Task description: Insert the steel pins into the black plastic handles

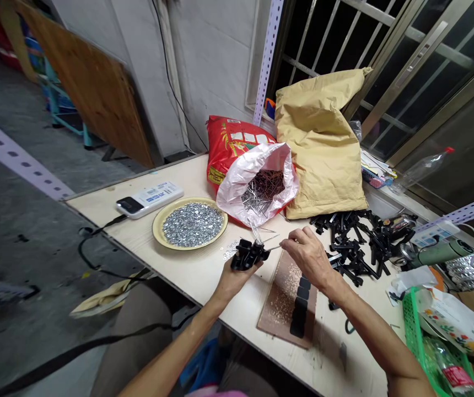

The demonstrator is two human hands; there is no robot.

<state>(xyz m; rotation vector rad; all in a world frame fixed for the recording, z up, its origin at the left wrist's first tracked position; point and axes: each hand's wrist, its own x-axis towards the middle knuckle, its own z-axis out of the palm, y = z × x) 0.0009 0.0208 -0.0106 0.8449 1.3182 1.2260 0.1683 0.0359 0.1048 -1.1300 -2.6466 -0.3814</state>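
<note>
My left hand [236, 277] is wrapped round a bunch of black plastic parts [248, 255] above the table's front edge. Some thin metal rods stick up from the bunch. My right hand [306, 255] pinches one thin metal rod [273, 248], whose other end meets the black parts. Behind the hands, an open red and white sack [237, 196] holds many metal rods, some silvery and some rusty brown. To the left stands a yellow-rimmed plate [157, 231] heaped with small shiny metal pieces. A few loose washers [229, 251] lie by my left hand.
A brown board [272, 317] with a row of black pads lies below my right hand. Loose black plastic parts [350, 248] are piled at the right. A large paper sack [323, 154] stands behind. A white power bank [150, 198] sits left; a green basket [413, 325] is front right.
</note>
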